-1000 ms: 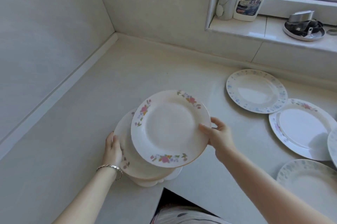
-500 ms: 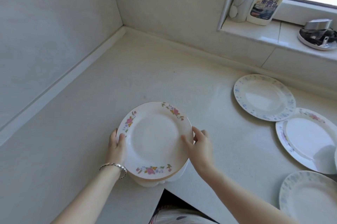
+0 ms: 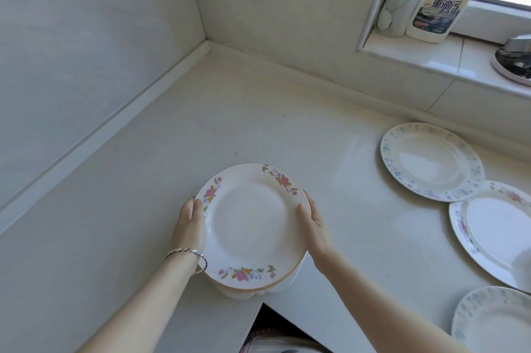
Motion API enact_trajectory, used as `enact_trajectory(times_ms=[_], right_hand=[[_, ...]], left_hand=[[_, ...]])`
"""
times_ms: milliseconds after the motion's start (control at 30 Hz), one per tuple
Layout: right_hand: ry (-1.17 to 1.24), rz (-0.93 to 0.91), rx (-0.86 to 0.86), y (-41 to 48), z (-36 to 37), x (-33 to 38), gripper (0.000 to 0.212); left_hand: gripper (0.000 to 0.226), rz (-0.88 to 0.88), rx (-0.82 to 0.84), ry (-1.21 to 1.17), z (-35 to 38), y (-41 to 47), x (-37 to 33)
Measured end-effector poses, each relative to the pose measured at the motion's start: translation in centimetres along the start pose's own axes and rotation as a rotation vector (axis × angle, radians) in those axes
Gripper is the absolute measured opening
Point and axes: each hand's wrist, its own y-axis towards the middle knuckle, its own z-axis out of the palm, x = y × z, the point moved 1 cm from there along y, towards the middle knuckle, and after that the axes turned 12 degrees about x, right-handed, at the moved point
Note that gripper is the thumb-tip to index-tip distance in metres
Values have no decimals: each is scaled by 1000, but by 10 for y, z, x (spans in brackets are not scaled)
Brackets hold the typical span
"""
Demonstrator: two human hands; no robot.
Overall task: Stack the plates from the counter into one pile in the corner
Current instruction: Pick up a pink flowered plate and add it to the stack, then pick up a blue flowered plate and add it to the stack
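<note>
Nearest, both hands clasped the plate pile [image 3: 253, 226] by opposite rims, left hand [image 3: 188, 226] and right hand [image 3: 314, 226], face-up at the table's [image 3: 201, 123] front edge. Three loose plates lay well right: blue-flowered [image 3: 494, 321], pink-flowered [image 3: 494, 229], another blue [image 3: 431, 160]. Beyond, the corner [image 3: 208, 45] lay bare.

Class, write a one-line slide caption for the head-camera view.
Both hands, left and right, grip a pink-flowered plate atop a small pile near the counter edge; three plates lie apart.

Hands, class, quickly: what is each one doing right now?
Left hand: holding the round white pink-flowered plate by its left rim.
Right hand: holding the same plate's right rim.
</note>
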Motion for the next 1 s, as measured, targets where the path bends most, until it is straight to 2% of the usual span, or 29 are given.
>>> enact_trajectory(times_ms=[67, 133, 167, 233, 333, 400, 467, 567, 633, 700, 733, 767, 800, 833, 867, 933, 1000], right_hand=[[-14, 3, 66, -2, -5, 1, 45], [-67, 27, 105, 0, -16, 0, 45], [-78, 34, 67, 3, -26, 0, 46], [110, 78, -159, 11, -59, 5, 51], [648, 181, -466, 25, -124, 19, 62], [859, 220, -587, 32, -165, 18, 66], [1002, 154, -635, 36, -189, 18, 61], [951, 14, -705, 43, -209, 16, 52], [1033, -33, -721, 46, -213, 16, 54], [1008, 28, -731, 49, -221, 14, 67], [879, 70, -799, 49, -223, 11, 67], [866, 80, -812, 45, -224, 12, 62], [1037, 33, -756, 40, -222, 12, 49], [1004, 2, -715, 34, -218, 16, 42], [951, -10, -748, 29, -216, 15, 43], [921, -50, -699, 20, -212, 16, 41], [783, -54, -563, 5, -202, 18, 26]], left_hand=[[48, -31, 6, 112, 3, -1, -4], [51, -34, -30, 405, 7, 0, -13], [54, -1, -54, 589, 10, 1, -19], [61, 147, -75, 853, 18, 6, -32], [59, 309, 18, 1042, 32, 19, -50], [55, 322, 85, 1099, 42, 28, -58], [53, 312, 116, 1138, 50, 36, -63], [51, 295, 104, 1159, 55, 42, -65], [51, 306, 82, 1161, 55, 42, -64], [50, 317, 80, 1162, 55, 43, -63], [50, 322, 82, 1163, 55, 42, -64], [50, 329, 82, 1162, 55, 42, -65], [50, 330, 78, 1162, 54, 41, -65], [49, 322, 79, 1167, 55, 41, -65], [49, 314, 89, 1171, 55, 40, -66], [48, 299, 97, 1202, 58, 38, -69], [51, 422, 61, 1154, 58, 36, -74]])
